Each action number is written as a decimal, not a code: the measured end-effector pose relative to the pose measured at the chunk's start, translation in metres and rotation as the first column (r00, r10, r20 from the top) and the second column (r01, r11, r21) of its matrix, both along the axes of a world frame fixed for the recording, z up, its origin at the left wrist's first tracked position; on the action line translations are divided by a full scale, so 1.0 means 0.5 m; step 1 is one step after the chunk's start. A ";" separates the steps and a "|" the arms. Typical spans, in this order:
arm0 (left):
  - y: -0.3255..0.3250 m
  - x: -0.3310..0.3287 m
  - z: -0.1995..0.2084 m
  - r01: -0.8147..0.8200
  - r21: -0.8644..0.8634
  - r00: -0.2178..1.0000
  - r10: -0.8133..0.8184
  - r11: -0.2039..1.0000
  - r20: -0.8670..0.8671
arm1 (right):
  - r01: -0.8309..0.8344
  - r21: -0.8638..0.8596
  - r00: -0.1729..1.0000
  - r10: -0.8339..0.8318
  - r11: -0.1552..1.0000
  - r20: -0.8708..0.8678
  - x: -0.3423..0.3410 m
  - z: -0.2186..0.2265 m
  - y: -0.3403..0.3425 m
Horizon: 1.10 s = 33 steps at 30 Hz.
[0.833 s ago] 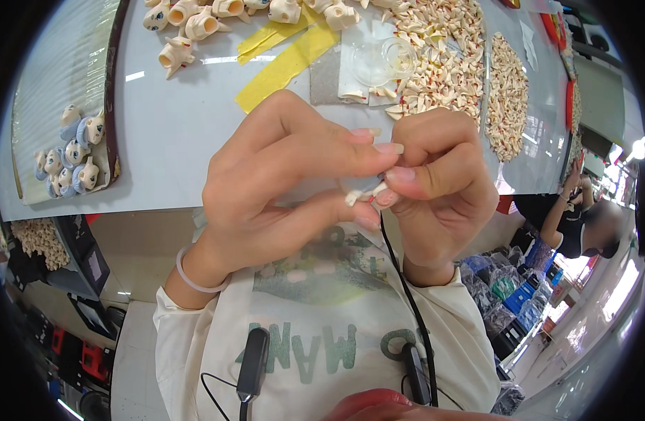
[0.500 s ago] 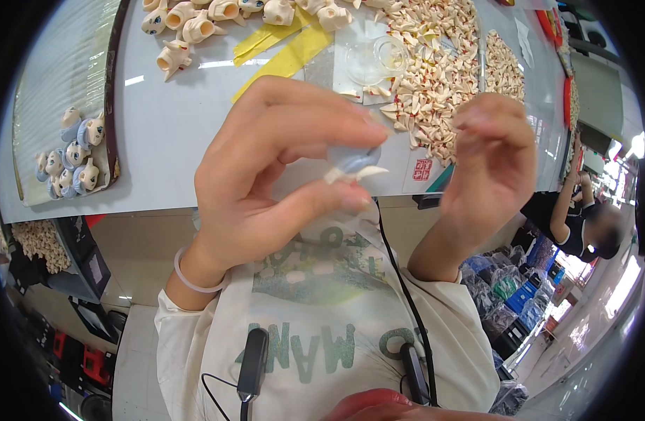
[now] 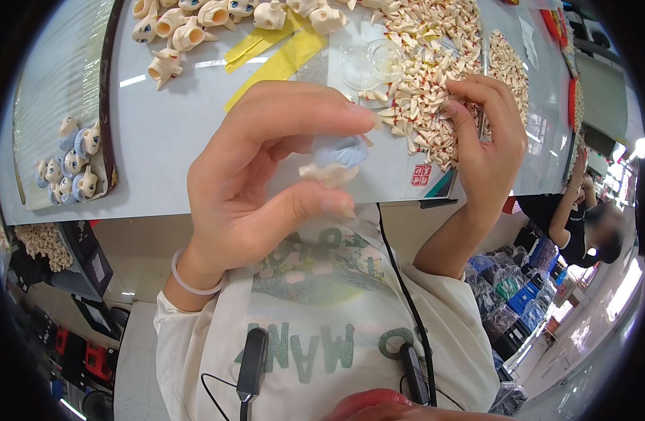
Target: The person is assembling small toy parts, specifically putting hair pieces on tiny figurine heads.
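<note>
Between the thumb and fingers of my left hand (image 3: 242,175) is a small doll head (image 3: 329,174), cream with light blue hair. Part of it is hidden behind the fingers. My right hand (image 3: 487,130) is at the right edge of a large pile of small pointed cream pieces (image 3: 424,67), some with red ends. Its thumb and index finger are curled toward each other with a gap between the tips, and I see nothing held there.
Several hairless doll heads (image 3: 189,34) lie at the far left, near yellow tape strips (image 3: 277,63). A clear round dish (image 3: 378,59) stands beside the pile. Finished-looking blue-haired heads (image 3: 73,161) rest in a lined tray (image 3: 56,91) at left. Another person (image 3: 582,224) is at far right.
My right hand has moved up and slightly left to the pile, its fingers reaching toward it. My left hand has shifted slightly left, and the doll head has turned in its grip.
</note>
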<state>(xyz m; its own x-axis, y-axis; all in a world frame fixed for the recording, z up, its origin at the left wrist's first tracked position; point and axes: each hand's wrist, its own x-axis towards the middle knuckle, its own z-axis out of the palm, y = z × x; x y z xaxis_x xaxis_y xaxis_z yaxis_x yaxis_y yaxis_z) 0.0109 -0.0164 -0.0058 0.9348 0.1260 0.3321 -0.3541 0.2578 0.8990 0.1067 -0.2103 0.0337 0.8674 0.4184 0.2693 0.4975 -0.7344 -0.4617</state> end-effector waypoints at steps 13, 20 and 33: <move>0.006 -0.004 0.002 0.043 0.006 0.998 -0.042 0.999 -0.047 | -0.175 -0.028 0.983 0.177 0.984 0.055 0.003 0.001 0.003; 0.011 -0.009 0.002 0.062 -0.007 0.995 -0.063 0.998 -0.082 | -0.143 -0.035 0.988 0.145 0.989 0.056 0.000 -0.002 0.014; 0.014 -0.008 -0.003 0.059 0.029 0.997 -0.058 0.998 -0.049 | -0.105 0.020 0.989 0.102 0.994 0.110 0.007 -0.009 0.007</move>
